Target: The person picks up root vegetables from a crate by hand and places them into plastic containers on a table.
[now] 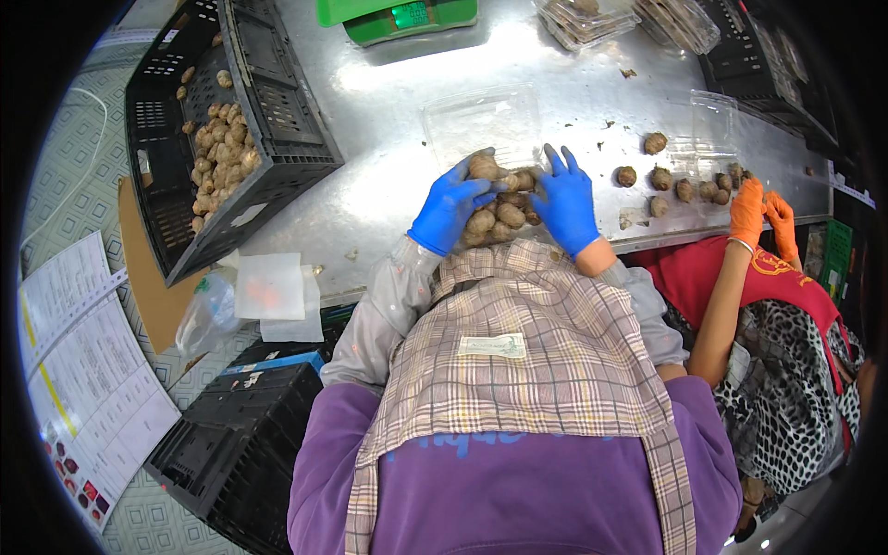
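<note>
My left hand (451, 205), in a blue glove, has its fingers around a brown taro-like tuber (484, 167) over the left part of a pile of tubers (510, 215). These lie in front of me near the table's edge, partly between my hands. At the pile's right side is my right hand (567, 198), also gloved in blue, its fingers spread and the thumb side touching or close to the tubers; its grip is partly hidden. Just beyond the pile a clear plastic clamshell container (482, 121) shows its raised or spread-out transparent part. Whether the tubers lie inside its base is hard to tell.
At the left a black plastic crate (284, 149) holds many tubers. A green scale (416, 24) stands at the far edge, with stacked clear packs (586, 21) right of it. Loose tubers (661, 179) lie rightward, near a co-worker's orange-gloved hands (748, 215) and another clear container (714, 128).
</note>
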`<state>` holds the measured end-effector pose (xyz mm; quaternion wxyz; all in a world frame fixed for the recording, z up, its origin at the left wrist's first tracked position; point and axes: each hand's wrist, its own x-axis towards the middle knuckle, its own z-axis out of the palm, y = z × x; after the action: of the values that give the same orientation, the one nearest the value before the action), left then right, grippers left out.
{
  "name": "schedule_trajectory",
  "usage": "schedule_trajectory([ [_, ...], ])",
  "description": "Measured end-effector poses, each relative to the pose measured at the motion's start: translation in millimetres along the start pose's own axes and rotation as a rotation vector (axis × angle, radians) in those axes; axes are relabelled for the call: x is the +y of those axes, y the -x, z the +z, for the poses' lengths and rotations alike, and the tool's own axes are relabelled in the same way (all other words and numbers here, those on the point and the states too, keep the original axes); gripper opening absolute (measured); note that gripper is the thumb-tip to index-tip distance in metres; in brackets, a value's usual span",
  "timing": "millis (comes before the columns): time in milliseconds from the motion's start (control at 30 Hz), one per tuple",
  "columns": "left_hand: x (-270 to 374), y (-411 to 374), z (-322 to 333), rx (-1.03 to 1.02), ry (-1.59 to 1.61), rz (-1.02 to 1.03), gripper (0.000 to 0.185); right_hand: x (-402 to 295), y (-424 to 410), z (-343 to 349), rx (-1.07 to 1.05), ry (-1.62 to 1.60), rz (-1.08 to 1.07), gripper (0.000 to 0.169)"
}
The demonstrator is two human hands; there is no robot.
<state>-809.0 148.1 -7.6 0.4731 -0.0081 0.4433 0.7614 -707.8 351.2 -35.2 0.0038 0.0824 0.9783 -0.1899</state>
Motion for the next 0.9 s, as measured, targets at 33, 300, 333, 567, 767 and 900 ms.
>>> schedule_trajectory([
  [33, -5.8, -2.8, -6.7, -0.026, 0.087, -0.008, 0.064, -1.4, 0.1, 6.4, 0.020, 0.026, 0.002, 0.034],
  [300, -22.1, -5.0, -24.7, -0.024, 0.338, 0.082, 0.056, -7.4, -18.2, 1.3, -0.027, 0.082, -0.017, 0.042],
  [333, -27.7, -7.4, -27.0, -0.018, 0.148, 0.144, 0.054, -7.7, -18.2, -2.0, -0.042, 0.101, -0.030, 0.042],
  [567, -38.6, 2.7, -21.0, 0.156, -0.396, 0.359, 0.042, 5.2, -12.6, 16.2, -0.012, 0.018, -0.047, 0.042],
  [767, -18.5, 1.6, -8.0, 0.115, 0.104, 0.053, 0.040, 6.3, -1.0, -7.7, -0.023, -0.245, 0.022, 0.038],
  [900, -23.2, 12.2, 5.0, 0.090, -0.270, 0.056, 0.051, 8.0, 20.3, -17.8, -0.121, -0.833, 0.180, 0.047],
])
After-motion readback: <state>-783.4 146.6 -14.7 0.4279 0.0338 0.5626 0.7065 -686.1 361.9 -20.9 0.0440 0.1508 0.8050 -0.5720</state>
